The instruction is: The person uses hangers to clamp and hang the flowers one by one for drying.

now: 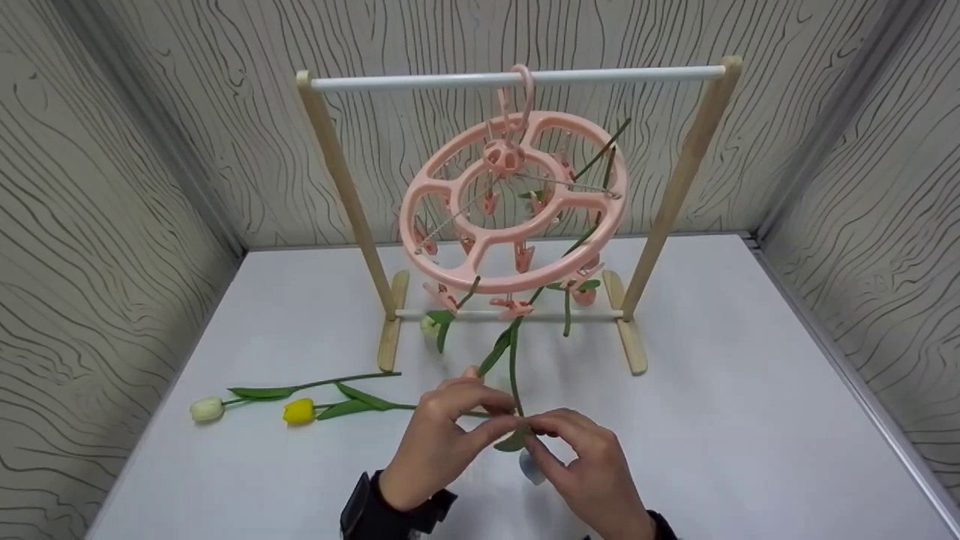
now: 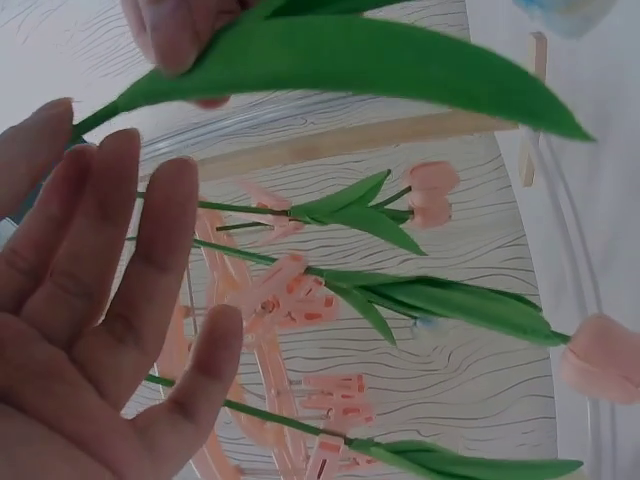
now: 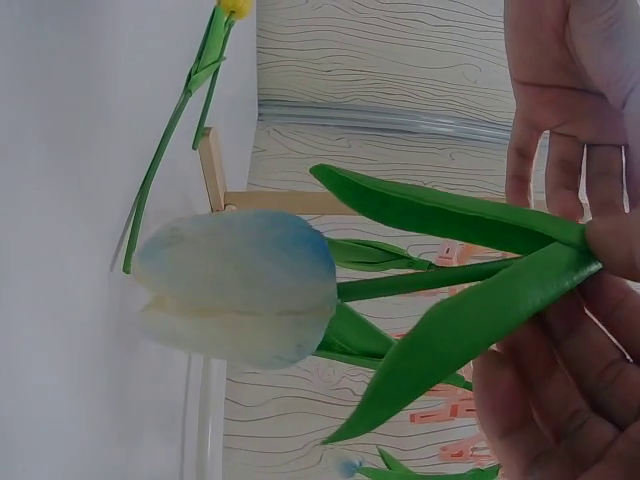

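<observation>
Over the front of the table, both hands hold an artificial blue-and-white tulip [image 3: 240,290], its bloom [image 1: 532,466] pointing down. My left hand [image 1: 446,439] pinches its green stem [image 2: 98,120] between thumb and index finger, the other fingers spread. At the base of the leaves [image 3: 470,330], the right hand [image 1: 596,465] pinches with thumb and fingertips. Behind the hands hangs a pink round clip hanger [image 1: 517,284]. Tulips hang bloom-down from its clips, among them a pink tulip [image 2: 600,358] and a whitish one [image 1: 430,325].
The hanger's hook [image 1: 525,86] sits over a white rod [image 1: 630,75] between wooden posts [image 1: 682,172]. On the table's left lie a white tulip [image 1: 206,409] and a yellow tulip [image 1: 299,411], stems pointing right. Patterned panels [image 1: 225,45] enclose the back and sides.
</observation>
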{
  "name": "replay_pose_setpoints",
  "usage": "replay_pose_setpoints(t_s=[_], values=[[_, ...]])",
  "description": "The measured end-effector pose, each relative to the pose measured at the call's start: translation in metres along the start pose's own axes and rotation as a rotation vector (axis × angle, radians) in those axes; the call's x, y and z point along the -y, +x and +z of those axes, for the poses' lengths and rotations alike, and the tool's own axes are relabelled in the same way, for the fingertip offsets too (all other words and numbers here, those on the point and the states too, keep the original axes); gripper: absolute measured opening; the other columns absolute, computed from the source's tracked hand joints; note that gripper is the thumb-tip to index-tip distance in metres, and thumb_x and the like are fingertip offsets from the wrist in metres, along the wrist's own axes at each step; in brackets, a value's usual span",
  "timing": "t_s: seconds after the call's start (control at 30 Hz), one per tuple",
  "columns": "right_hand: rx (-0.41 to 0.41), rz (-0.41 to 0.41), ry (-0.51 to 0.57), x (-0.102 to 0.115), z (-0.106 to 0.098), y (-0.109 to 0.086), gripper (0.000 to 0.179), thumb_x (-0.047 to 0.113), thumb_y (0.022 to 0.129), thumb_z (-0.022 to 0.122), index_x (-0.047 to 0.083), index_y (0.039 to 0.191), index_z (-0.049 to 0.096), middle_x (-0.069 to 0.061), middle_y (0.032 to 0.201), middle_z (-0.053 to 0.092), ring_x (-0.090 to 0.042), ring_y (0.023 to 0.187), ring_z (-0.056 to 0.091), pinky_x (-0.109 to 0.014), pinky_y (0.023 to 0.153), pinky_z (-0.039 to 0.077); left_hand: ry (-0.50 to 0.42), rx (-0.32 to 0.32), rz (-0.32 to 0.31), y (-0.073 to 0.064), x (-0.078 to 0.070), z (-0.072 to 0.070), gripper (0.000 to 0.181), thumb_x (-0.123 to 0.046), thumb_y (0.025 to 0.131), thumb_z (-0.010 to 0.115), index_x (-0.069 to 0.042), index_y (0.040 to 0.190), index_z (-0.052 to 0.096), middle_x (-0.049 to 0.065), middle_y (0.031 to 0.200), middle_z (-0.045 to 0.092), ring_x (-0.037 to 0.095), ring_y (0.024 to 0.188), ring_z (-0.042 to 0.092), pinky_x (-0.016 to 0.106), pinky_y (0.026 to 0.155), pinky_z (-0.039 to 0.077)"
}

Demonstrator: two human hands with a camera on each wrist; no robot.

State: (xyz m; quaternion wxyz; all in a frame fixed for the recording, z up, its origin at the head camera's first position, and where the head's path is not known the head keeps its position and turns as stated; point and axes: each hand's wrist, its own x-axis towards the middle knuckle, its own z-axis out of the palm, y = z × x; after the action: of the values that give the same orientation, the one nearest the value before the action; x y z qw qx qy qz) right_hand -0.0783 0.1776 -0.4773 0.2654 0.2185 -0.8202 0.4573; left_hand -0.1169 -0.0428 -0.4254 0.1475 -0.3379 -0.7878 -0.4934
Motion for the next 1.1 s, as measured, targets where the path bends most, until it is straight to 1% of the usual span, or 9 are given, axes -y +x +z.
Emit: replay_pose_setpoints(t_s=[0.13,0.2,0.33,0.43,0.57,0.73,0.9,1.0,1.1], values=[[-0.006,0.016,-0.002,-0.002,-0.001,0.001,0.029,-0.009,0.092,0.093,0.012,0.112,0.087,0.001,0.101,0.086,-0.002,0.093,0.077,-0.022,0.082,0.067,-0.009,-0.126,-0.04,0.007,0.013,-0.022,0.009,-0.004,0.109,0.08,-0.004,0.111,0.089,0.008,0.104,0.091,0.02,0.099,0.085,0.037,0.103,0.071],[-0.007,0.034,-0.004,-0.003,-0.001,0.001,0.027,-0.007,0.093,0.093,0.012,0.112,0.087,0.001,0.1,0.086,-0.001,0.093,0.077,-0.022,0.082,0.067,-0.007,-0.199,-0.135,0.014,0.022,-0.038,0.011,-0.004,0.111,0.078,-0.002,0.114,0.088,0.011,0.107,0.09,0.021,0.099,0.084,0.028,0.097,0.068],[0.0,0.062,-0.01,-0.002,-0.003,0.002,0.026,-0.006,0.094,0.093,0.012,0.112,0.088,0.002,0.1,0.086,0.0,0.093,0.076,-0.024,0.082,0.068,-0.005,-0.306,-0.383,0.033,0.048,-0.069,0.021,-0.008,0.118,0.069,0.004,0.13,0.082,0.021,0.122,0.087,0.026,0.11,0.082,0.017,0.096,0.062],[0.011,0.078,-0.011,0.0,-0.004,0.003,0.026,-0.005,0.094,0.092,0.012,0.113,0.088,0.004,0.101,0.086,0.001,0.094,0.076,-0.024,0.083,0.069,-0.049,-0.327,-0.528,0.051,0.071,-0.086,0.031,-0.009,0.123,0.06,0.005,0.147,0.074,0.026,0.137,0.082,0.032,0.122,0.079,0.015,0.097,0.059],[0.017,0.086,-0.012,0.001,-0.005,0.004,0.024,-0.005,0.095,0.092,0.012,0.112,0.088,0.006,0.102,0.086,0.002,0.095,0.077,-0.025,0.083,0.069,-0.14,-0.298,-0.619,0.08,0.098,-0.096,0.04,-0.009,0.126,0.05,0.005,0.161,0.063,0.029,0.154,0.073,0.034,0.133,0.072,0.021,0.099,0.059],[0.025,0.082,-0.02,0.0,-0.009,0.004,0.023,-0.003,0.097,0.091,0.012,0.112,0.088,0.006,0.102,0.086,0.001,0.095,0.078,-0.026,0.083,0.07,-0.253,-0.263,-0.691,0.118,0.122,-0.095,0.048,-0.006,0.127,0.041,0.002,0.172,0.052,0.027,0.17,0.061,0.038,0.146,0.064,0.025,0.101,0.058],[0.042,0.115,-0.035,0.0,-0.011,0.005,0.02,-0.002,0.098,0.091,0.013,0.112,0.088,0.007,0.102,0.086,0.001,0.095,0.077,-0.026,0.084,0.07,-0.348,-0.209,-0.695,0.146,0.129,-0.091,0.052,-0.013,0.127,0.045,0.0,0.178,0.045,0.025,0.178,0.055,0.041,0.159,0.059,0.048,0.127,0.056],[0.054,0.137,-0.038,0.001,-0.012,0.006,0.019,-0.001,0.099,0.091,0.013,0.112,0.088,0.006,0.102,0.086,0.001,0.095,0.077,-0.026,0.085,0.07,-0.376,-0.167,-0.664,0.158,0.133,-0.089,0.053,-0.018,0.126,0.051,0.0,0.176,0.048,0.027,0.172,0.059,0.038,0.155,0.062,0.053,0.132,0.052],[0.073,0.159,-0.037,0.002,-0.013,0.007,0.019,0.0,0.1,0.09,0.013,0.113,0.087,0.004,0.102,0.086,0.001,0.096,0.077,-0.025,0.085,0.07,-0.384,-0.097,-0.632,0.164,0.138,-0.089,0.044,-0.018,0.125,0.057,0.0,0.164,0.059,0.023,0.153,0.07,0.031,0.141,0.066,0.048,0.127,0.055]])
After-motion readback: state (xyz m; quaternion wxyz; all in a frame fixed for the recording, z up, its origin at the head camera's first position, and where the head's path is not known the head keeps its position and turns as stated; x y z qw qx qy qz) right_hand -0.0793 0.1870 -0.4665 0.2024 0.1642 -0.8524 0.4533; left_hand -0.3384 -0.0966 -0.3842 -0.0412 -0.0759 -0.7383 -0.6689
